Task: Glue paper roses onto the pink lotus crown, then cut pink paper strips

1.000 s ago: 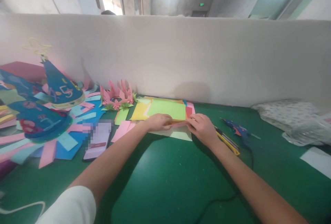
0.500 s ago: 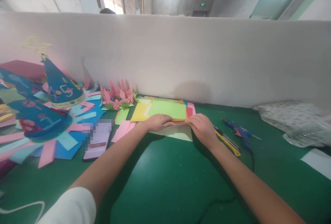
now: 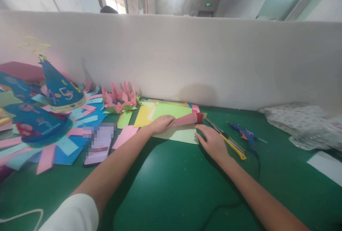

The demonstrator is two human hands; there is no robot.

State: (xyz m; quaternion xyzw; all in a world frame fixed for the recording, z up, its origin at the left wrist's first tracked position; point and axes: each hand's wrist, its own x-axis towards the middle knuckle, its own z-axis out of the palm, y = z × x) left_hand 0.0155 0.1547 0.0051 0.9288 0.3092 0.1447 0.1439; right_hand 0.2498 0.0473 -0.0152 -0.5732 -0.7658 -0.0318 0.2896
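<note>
My left hand (image 3: 161,124) pinches the front edge of several colored paper sheets, lifting that edge so a pink paper sheet (image 3: 185,120) curls up. Red and yellowish sheet corners show at its right end. Behind it lies a bright green sheet (image 3: 173,110) on the stack, and a pale green sheet (image 3: 184,135) lies flat in front. My right hand (image 3: 213,142) is beside the pale sheet's right edge, fingers apart and holding nothing. Whether its fingertips touch the paper is hard to tell.
Right of the stack lie a yellow utility knife (image 3: 233,147) and a blue glue gun (image 3: 244,133) with a cord. Leftward are a phone (image 3: 100,145), a pink paper crown (image 3: 121,97) and blue cone hats (image 3: 61,85). A white partition (image 3: 171,53) stands behind.
My right hand has let go of the paper edge and moved slightly right and toward me, its fingers parting. The sheets' right end has curled upward, showing pink and red.
</note>
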